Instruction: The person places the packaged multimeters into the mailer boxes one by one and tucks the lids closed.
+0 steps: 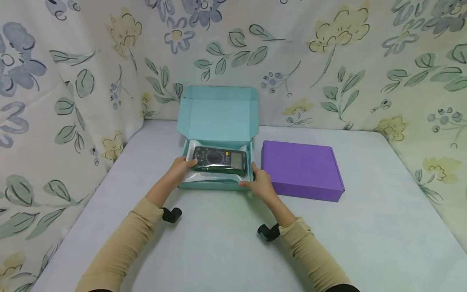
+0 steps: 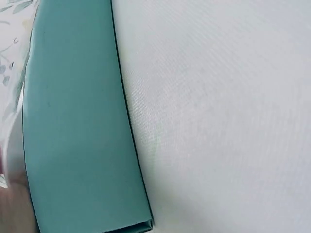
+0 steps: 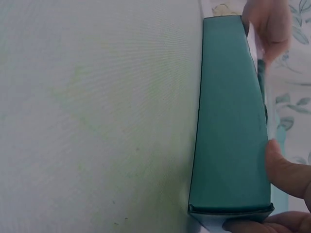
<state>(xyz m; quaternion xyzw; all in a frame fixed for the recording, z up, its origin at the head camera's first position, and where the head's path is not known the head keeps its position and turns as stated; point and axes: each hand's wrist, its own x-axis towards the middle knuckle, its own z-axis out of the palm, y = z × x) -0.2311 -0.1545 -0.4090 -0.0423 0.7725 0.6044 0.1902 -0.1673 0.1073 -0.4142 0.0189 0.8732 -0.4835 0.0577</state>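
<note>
A teal cardboard box [image 1: 215, 185] stands on the table, its lid raised at the back. In it, on white wrapping, lies a dark multimeter [image 1: 213, 157] with a dial and a grey screen, under shiny clear plastic. My left hand [image 1: 178, 170] is at the box's left side and holds the multimeter's left end, thumb on top; its other fingers are mostly hidden. My right hand [image 1: 260, 183] grips the box's front right corner. In the right wrist view, the right thumb [image 3: 286, 170] presses the front wall's upper edge, and fingers rest against the side wall.
A closed purple box [image 1: 299, 170] lies just right of the teal one, close to my right hand. White cloth [image 1: 219, 243] covers the table. Flowered curtains [image 1: 292, 61] hang behind and along the sides. A small black camera [image 1: 268, 232] sits on each wrist.
</note>
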